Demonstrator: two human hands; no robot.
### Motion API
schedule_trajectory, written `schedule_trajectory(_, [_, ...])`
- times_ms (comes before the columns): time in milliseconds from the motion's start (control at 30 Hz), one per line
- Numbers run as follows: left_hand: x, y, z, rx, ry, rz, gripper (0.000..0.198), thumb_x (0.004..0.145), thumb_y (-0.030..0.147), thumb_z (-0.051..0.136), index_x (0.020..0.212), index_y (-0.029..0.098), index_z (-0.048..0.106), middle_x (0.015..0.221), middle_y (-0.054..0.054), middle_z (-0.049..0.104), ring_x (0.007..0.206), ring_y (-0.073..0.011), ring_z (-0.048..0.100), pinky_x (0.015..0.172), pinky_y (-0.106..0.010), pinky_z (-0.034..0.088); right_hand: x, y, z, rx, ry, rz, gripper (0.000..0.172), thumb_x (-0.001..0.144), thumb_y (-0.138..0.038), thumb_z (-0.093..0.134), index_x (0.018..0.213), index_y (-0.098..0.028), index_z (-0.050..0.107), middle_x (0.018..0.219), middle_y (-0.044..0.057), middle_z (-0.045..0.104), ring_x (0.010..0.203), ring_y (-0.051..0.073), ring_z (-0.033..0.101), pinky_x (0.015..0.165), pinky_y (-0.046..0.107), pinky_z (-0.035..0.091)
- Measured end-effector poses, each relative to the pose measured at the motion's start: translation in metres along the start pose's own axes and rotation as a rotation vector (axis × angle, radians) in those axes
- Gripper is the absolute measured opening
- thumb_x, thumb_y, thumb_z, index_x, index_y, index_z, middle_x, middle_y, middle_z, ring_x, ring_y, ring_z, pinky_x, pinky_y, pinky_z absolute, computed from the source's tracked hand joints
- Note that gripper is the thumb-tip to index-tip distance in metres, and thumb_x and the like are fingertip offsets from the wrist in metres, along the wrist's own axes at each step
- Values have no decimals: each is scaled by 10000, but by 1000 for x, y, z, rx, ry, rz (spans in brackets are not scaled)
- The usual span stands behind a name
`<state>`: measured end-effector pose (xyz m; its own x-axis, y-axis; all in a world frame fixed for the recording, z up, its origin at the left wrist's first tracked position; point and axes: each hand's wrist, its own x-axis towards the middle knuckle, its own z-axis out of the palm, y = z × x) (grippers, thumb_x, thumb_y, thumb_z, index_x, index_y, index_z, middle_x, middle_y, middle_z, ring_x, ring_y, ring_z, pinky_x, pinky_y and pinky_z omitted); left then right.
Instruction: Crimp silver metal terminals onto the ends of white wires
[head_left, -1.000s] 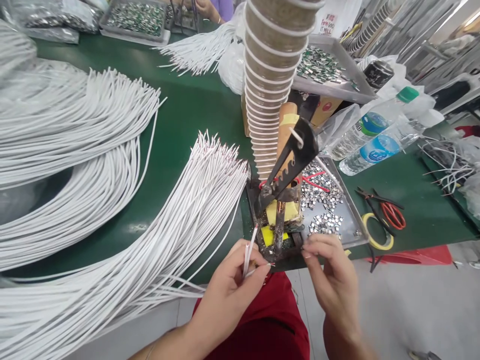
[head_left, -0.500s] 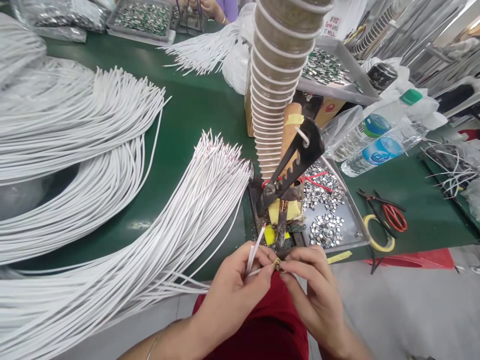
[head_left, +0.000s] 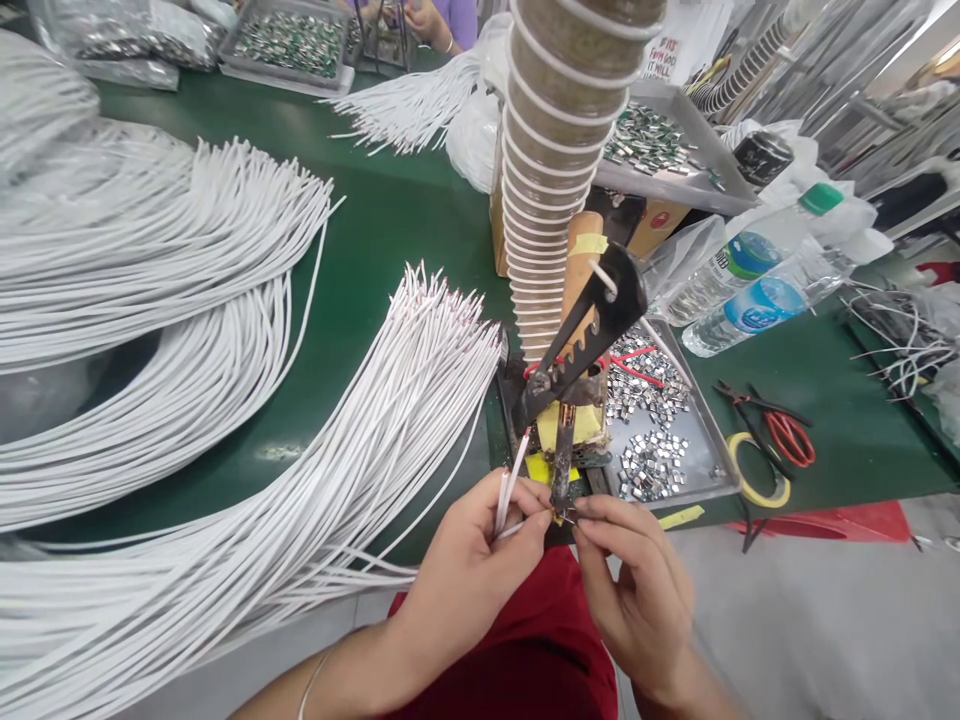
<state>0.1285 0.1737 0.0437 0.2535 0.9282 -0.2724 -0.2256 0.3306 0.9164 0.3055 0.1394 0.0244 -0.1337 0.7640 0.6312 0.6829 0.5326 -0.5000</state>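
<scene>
My left hand [head_left: 476, 555] is closed on a few white cables [head_left: 513, 482], whose reddish ends stick up above the fingers. Thumb and fingertips of my right hand [head_left: 637, 575] pinch a tiny metal piece [head_left: 568, 519], mostly hidden, of a kind I cannot make out. Both sets of fingertips are close together at the lower tip of a soldering iron [head_left: 562, 465]. This iron has a wooden handle and is fixed upright in a black notched bracket [head_left: 581, 340]. To its right, small metal connectors [head_left: 651, 462] lie in a grey tray [head_left: 709, 450].
A large bundle of white cables [head_left: 390, 400] lies left of the iron, with more coils [head_left: 150, 240] beyond. A ribbed hose [head_left: 559, 170] hangs over the stand. Water bottles [head_left: 765, 305], red-handled pliers [head_left: 787, 435] and a tape roll [head_left: 757, 470] are at right. Another person's hand [head_left: 427, 22] shows at the back.
Both hands have moved slightly up, bringing the fingertips to the iron's tip. My right fingertips have shifted a little to the right, away from the left ones.
</scene>
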Motion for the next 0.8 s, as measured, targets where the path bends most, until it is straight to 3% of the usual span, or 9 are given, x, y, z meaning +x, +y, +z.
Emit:
schedule_trajectory(300, [-1, 2, -1, 15, 36, 4, 140, 882, 190, 698, 764, 212, 628, 940, -17, 725, 811, -148, 667, 821, -254, 564, 1, -2, 3, -44, 5, 2, 302, 944, -33, 678, 1155, -249, 677, 1038, 68, 816, 900, 204, 814, 768, 353, 699])
schedule_trajectory(467, [-6, -1, 1, 89, 58, 75, 120, 891, 149, 680, 795, 217, 653, 949, -31, 748, 877, -169, 713, 843, -253, 583, 1, -1, 5, -53, 5, -5, 310, 934, -35, 671, 1157, -252, 670, 1003, 57, 802, 872, 197, 800, 781, 347, 699])
schedule_trajectory(633, [-9, -8, 2, 126, 65, 117, 128, 907, 144, 658, 806, 223, 649, 911, -34, 759, 871, -180, 735, 835, -252, 594, -2, 0, 4, 22, -36, 37, 306, 952, -55, 641, 1183, -255, 631, 1049, 64, 739, 926, 196, 755, 767, 336, 679])
schedule_trajectory(800, [-11, -15, 0, 156, 33, 84, 145, 951, 173, 648, 815, 220, 637, 936, -41, 756, 903, -189, 722, 865, -262, 584, -2, 3, -4, 77, -8, 90, 198, 986, -94, 619, 1085, -265, 641, 1030, 52, 616, 917, 200, 644, 787, 369, 609])
